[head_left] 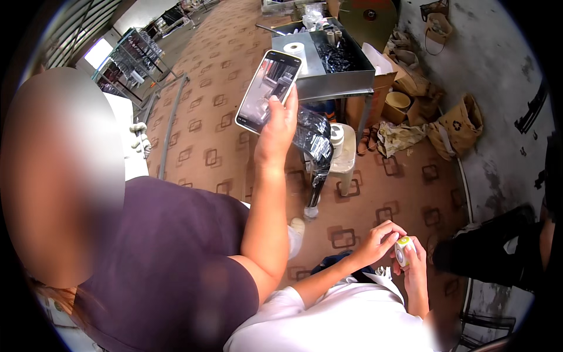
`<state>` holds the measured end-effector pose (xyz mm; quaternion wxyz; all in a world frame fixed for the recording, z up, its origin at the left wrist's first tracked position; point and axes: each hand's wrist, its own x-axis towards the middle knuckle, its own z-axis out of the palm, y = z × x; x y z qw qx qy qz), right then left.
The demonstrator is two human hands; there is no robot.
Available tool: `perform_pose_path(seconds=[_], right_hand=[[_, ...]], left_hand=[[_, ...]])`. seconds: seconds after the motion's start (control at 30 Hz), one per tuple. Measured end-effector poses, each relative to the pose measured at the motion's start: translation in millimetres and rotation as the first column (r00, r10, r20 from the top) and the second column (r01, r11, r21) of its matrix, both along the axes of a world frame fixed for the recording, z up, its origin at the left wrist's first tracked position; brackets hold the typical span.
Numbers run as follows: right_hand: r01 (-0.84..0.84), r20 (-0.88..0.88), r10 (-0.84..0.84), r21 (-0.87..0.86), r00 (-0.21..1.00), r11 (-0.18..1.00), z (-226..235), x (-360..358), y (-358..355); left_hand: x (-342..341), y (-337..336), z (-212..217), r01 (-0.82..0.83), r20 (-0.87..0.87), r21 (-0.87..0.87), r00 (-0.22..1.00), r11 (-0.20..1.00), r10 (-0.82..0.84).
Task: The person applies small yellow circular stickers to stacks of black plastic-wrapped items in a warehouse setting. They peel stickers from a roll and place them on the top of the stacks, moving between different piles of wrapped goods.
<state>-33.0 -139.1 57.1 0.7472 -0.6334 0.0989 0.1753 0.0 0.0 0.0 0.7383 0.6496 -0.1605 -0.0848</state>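
My right hand grips a small round white object with a yellow-green top in front of my white shirt. My left hand pinches the top of that object with its fingertips. Close on my left stands a person in a dark purple shirt, face blurred. That person's raised hand holds a smartphone with its lit screen facing me, well above my hands.
A metal table ahead carries a white roll and black parts. Under it stand a pale stool and a clear plastic bag. Brown paper bags lie by the grey wall. Another person in black is at right. Wire racks stand far left.
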Motion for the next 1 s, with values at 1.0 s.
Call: perform_pose_path(seconds=[1.0], right_hand=[[0.363,0.247,-0.404,0.197,0.881,0.911,43.3,-33.9,-49.4]], left_hand=[[-35.2,-92.4,-13.8,0.439,0.036,0.066,0.896,0.896,-0.442]])
